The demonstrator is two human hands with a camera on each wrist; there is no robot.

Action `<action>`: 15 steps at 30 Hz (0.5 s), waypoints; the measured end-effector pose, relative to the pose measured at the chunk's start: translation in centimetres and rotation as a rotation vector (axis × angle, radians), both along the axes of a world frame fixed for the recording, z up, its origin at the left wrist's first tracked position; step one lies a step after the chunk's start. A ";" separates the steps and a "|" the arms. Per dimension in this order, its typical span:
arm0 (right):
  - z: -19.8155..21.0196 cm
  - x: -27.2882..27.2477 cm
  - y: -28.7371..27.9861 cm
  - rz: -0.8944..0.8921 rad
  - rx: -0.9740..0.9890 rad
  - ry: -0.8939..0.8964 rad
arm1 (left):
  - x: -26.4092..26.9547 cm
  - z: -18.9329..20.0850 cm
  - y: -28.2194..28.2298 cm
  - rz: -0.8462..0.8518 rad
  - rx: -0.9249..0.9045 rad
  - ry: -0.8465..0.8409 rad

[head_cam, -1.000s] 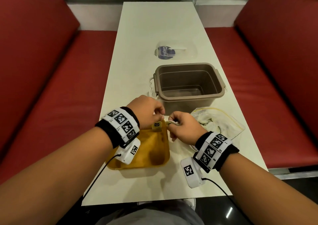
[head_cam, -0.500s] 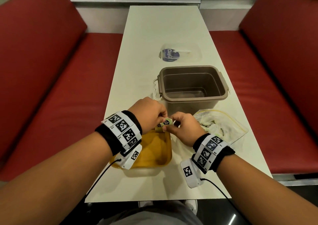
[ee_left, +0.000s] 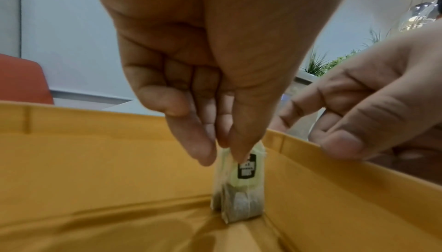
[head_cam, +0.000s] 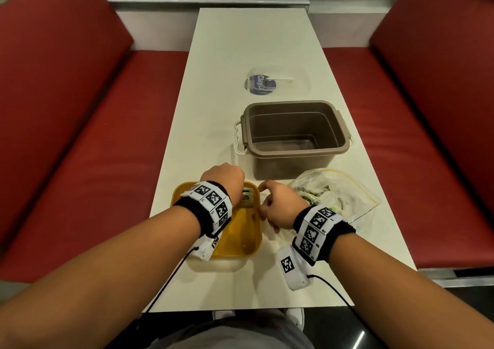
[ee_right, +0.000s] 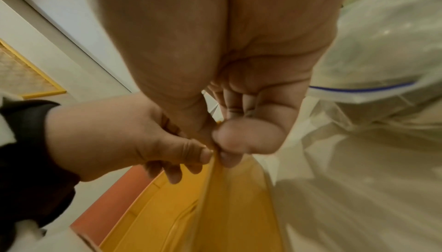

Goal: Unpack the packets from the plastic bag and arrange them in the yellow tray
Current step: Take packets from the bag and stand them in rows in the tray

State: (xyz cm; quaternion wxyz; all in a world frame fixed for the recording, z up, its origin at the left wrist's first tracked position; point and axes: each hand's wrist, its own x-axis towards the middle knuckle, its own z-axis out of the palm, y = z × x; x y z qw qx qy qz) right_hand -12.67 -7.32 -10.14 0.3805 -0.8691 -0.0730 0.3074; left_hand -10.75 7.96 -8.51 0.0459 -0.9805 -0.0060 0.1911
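Note:
The yellow tray (head_cam: 240, 244) lies on the table near me. My left hand (head_cam: 239, 188) pinches a small tea packet (head_cam: 247, 197) by its top. In the left wrist view the packet (ee_left: 241, 182) stands upright in the far right corner of the tray (ee_left: 95, 161), under my left hand (ee_left: 224, 154). My right hand (head_cam: 264, 201) holds nothing; its loosely curled fingers (ee_left: 339, 144) rest at the tray's right rim. The clear plastic bag (head_cam: 344, 188) with more packets lies just right of that hand and shows in the right wrist view too (ee_right: 370, 48).
A brown plastic tub (head_cam: 294, 156) stands right behind the tray and bag. Further back lies a clear lid (head_cam: 291, 81) with a blue label. Red bench seats (head_cam: 93, 148) flank the narrow white table (head_cam: 254, 41).
Both hands held the packet above the tray's far edge. Now the left hand has lowered it into the tray's corner, and the right hand has let go and drawn back to the rim.

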 end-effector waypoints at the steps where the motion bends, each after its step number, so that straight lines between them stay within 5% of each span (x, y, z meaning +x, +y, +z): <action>1: 0.0 0.0 0.0 -0.001 0.003 0.004 | 0.0 -0.2 0.0 0.022 0.002 0.010; 9: -0.1 0.2 -0.1 0.014 0.004 0.025 | -0.6 -2.5 0.4 0.136 -0.069 0.263; 15: -0.2 0.2 0.0 0.050 -0.026 -0.008 | -0.1 -3.2 0.1 0.176 -0.104 0.282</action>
